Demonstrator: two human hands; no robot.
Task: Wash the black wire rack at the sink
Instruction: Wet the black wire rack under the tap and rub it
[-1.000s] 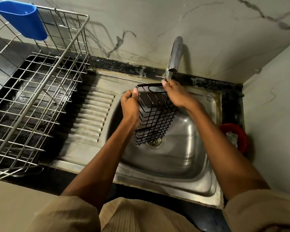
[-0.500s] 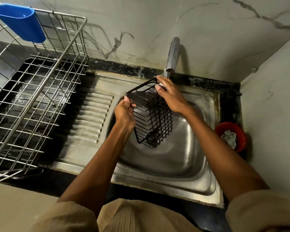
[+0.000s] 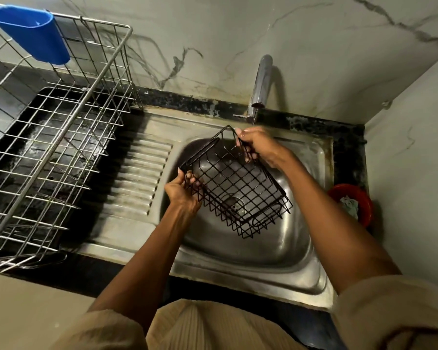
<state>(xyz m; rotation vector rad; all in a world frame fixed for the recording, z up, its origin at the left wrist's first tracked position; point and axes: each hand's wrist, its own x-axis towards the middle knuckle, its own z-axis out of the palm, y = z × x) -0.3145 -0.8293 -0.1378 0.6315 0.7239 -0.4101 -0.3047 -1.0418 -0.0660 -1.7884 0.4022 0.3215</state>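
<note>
Black wire rack (image 3: 234, 190) tilted above the sink (image 3: 283, 251).

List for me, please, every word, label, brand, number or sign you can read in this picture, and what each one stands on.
None: no readable text shows anywhere.
Blue plastic holder: plain, no marking visible.
Black wire rack: bare wire, no tag.
Tap and sink: no brand mark visible.
Red bowl: something pale lies inside, too small and blurred to tell whether it bears print.

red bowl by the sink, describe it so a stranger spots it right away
Start at the steel sink and look past its right rim, against the side wall. There sits the red bowl with something pale inside. It is the only red thing; the other coloured item, a blue cup, hangs far left.
</note>
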